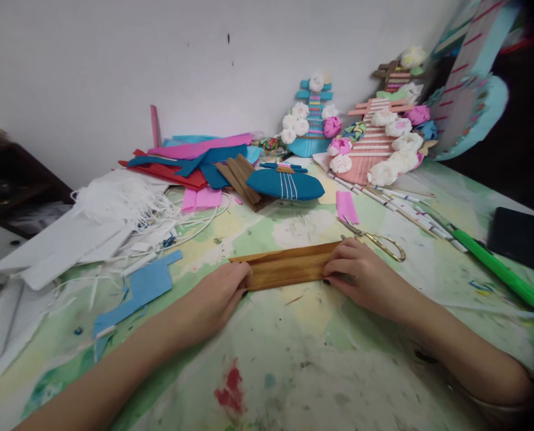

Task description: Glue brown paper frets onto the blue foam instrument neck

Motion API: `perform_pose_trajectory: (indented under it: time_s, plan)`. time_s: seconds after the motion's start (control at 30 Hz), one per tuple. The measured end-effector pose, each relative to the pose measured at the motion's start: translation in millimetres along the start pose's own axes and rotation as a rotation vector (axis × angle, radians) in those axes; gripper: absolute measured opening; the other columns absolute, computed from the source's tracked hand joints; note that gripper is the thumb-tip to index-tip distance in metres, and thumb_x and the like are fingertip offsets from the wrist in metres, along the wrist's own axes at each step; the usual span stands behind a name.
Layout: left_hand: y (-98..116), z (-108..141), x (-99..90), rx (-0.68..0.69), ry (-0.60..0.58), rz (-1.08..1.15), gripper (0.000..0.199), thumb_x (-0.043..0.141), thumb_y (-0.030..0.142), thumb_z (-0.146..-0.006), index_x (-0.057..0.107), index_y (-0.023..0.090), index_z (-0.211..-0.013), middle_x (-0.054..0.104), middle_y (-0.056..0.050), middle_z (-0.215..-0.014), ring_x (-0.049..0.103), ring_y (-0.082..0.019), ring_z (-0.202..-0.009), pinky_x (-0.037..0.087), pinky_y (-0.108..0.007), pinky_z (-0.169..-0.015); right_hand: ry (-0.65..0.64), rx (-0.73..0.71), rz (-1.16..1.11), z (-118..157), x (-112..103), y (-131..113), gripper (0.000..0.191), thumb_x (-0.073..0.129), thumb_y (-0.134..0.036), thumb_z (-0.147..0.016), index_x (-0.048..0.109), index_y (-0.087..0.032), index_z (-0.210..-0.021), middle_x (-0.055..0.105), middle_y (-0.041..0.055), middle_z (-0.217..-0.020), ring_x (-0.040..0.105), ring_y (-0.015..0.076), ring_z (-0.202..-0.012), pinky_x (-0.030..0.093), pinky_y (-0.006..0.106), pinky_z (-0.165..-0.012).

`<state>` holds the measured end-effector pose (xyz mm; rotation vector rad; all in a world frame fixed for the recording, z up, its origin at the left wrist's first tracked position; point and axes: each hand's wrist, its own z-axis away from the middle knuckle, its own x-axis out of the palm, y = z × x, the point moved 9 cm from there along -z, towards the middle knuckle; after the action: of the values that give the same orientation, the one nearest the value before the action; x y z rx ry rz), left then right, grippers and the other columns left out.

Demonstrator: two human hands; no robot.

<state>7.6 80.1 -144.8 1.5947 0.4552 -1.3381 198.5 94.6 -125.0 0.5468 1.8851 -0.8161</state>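
A folded strip of brown crepe paper (289, 267) stretches between my two hands, just above or on the paint-stained table (267, 359). My left hand (224, 287) pinches its left end, fingers closed and thumb underneath. At the other end, my right hand (361, 272) grips the strip the same way. Gold-handled scissors (386, 245) lie just beyond my right hand, their blades toward a small pink paper piece (347, 207). Farther back sits a dark blue boat-like craft piece (285, 184) wound with white strings.
White string and sheets (123, 203) and blue scraps (148, 284) lie at left. Coloured crepe paper (204, 158) is piled at the back. Flower-decorated crafts (375, 143) lean by the wall. A green stick-like tool (495, 266) and black phone-like slab (522, 238) are at right.
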Motion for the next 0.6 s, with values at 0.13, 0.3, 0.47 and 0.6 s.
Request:
perform_pose_trajectory:
  time_s: [0.13, 0.3, 0.47, 0.6]
  plan:
    - [1, -3, -1.8, 0.009, -0.044, 0.039, 0.018, 0.031, 0.017, -0.092, 0.045, 0.020, -0.083, 0.051, -0.002, -0.089, 0.050, -0.016, -0.079, 0.040, -0.030, -0.070, -0.022, 0.067, -0.063, -1, 1, 4, 0.014, 0.057, -0.008, -0.078, 0.067, -0.016, -0.076, 0.059, 0.0068, -0.076, 0.049, 0.0202, -0.081, 0.041, 0.033, -0.071]
    - [0, -5, -3.5, 0.033, -0.026, 0.027, 0.019, 0.034, 0.014, -0.091, 0.048, 0.019, -0.080, 0.051, -0.002, -0.088, 0.050, -0.015, -0.077, 0.039, -0.028, -0.068, -0.094, 0.211, -0.131, 0, 6, 14, 0.012, 0.057, -0.007, -0.075, 0.065, -0.016, -0.073, 0.060, 0.0052, -0.076, 0.051, 0.0181, -0.077, 0.040, 0.030, -0.068]
    - [-4, -5, -5.2, 0.060, 0.031, 0.010, 0.020, 0.037, 0.011, -0.089, 0.052, 0.019, -0.077, 0.052, -0.002, -0.086, 0.051, -0.015, -0.077, 0.039, -0.027, -0.067, -0.104, 0.249, -0.145, 2, 10, 19, 0.014, 0.054, -0.007, -0.074, 0.064, -0.017, -0.073, 0.060, 0.0044, -0.075, 0.051, 0.0178, -0.075, 0.039, 0.031, -0.068]
    - [-2, -1, -4.9, 0.099, 0.045, -0.049, 0.021, 0.038, 0.013, -0.090, 0.054, 0.018, -0.078, 0.052, -0.003, -0.087, 0.052, -0.014, -0.078, 0.041, -0.028, -0.068, -0.103, 0.295, -0.123, 3, 11, 24, 0.012, 0.057, -0.008, -0.072, 0.064, -0.017, -0.071, 0.060, 0.0044, -0.075, 0.051, 0.0190, -0.076, 0.039, 0.032, -0.069]
